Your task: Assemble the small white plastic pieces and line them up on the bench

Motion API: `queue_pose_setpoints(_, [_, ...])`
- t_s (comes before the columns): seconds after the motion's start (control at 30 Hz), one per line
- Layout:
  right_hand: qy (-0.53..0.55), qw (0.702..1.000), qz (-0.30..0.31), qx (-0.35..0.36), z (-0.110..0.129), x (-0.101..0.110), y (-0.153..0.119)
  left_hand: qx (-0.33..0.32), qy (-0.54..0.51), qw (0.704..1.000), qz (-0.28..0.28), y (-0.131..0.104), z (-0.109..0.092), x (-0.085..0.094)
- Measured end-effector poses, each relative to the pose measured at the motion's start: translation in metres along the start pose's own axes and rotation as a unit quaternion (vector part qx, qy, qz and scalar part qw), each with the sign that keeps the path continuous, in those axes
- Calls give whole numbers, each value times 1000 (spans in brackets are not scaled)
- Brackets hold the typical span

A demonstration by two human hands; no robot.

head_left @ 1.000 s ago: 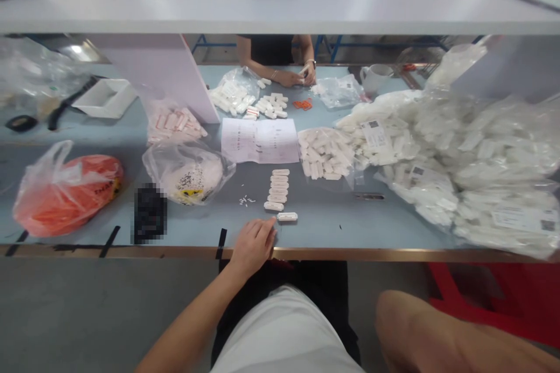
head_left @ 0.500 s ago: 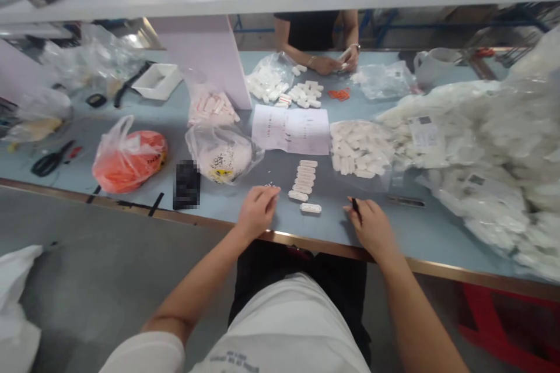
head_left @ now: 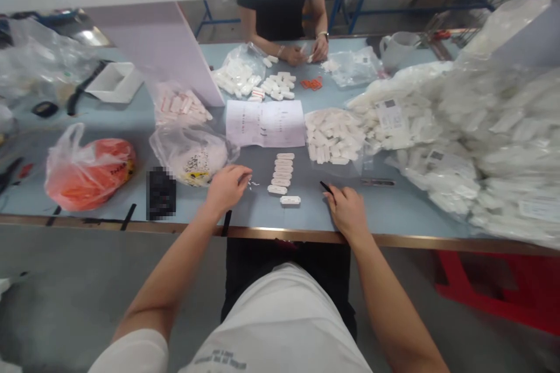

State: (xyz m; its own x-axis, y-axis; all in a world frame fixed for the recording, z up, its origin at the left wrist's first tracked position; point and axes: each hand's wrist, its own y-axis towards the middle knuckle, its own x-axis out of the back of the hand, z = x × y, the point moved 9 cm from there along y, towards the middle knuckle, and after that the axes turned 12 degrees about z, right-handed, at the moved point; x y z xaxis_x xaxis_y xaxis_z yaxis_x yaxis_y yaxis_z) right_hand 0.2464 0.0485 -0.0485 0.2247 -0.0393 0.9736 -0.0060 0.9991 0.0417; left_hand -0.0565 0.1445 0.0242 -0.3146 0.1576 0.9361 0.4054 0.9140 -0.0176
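My left hand (head_left: 227, 187) hangs over the table beside a clear bag of small pale parts (head_left: 199, 163), its fingers curled together. What its fingertips hold, if anything, cannot be made out. A few tiny white pieces (head_left: 253, 183) lie just right of those fingertips. My right hand (head_left: 349, 210) rests near the table's front edge, closed on a slim black tool (head_left: 325, 187) that points up and left. Between my hands, several flat white plastic pieces (head_left: 282, 169) lie in a column. One more white piece (head_left: 290, 200) lies apart, nearer to me.
A printed sheet (head_left: 265, 122) lies beyond the column. To its right are a bag of white pieces (head_left: 335, 137) and large clear bags (head_left: 472, 145); a metal knife-like tool (head_left: 378, 182) lies closer. An orange-filled bag (head_left: 91, 172) sits left. A co-worker's hands (head_left: 306, 55) work opposite.
The view has swung to the right. My left hand has drawn left from the tiny white pieces toward the clear bag. My right hand keeps the black tool.
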Motion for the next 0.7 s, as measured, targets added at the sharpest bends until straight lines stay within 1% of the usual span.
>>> queue_pose_setpoints(0.1, [-8, 1000, 0, -21, -1, 3, 0, -18, -5, 999, 47, 4, -17, -20])
queue_pose_setpoints(0.23, [-6, 999, -9, -35, -2, 5, -1, -26, -7, 997, 75, 2, -28, -35])
queue_pose_setpoints(0.3, [-9, 999, -10, -37, -2, 5, 0, -44, -7, 996, 81, -2, -37, -44])
queue_pose_setpoints(0.37, [-13, 999, -11, -40, -1, 6, 0, -83, 5, 994, 73, -8, -55, -52])
queue_pose_setpoints(0.47, [-14, 999, -13, -40, -1, 7, 0, -157, 56, 984, 58, -19, -87, -67])
queue_pose_setpoints(0.53, [-14, 999, -19, -35, 0, 9, -2, -179, 85, 978, 63, -24, -99, -77])
queue_pose_setpoints(0.6, [-15, 999, -31, -28, 0, 11, -3, -182, 97, 976, 72, -27, -102, -82])
queue_pose_setpoints(0.7, [-16, 998, -48, -22, 0, 11, -4, -180, 110, 975, 72, -32, -96, -82])
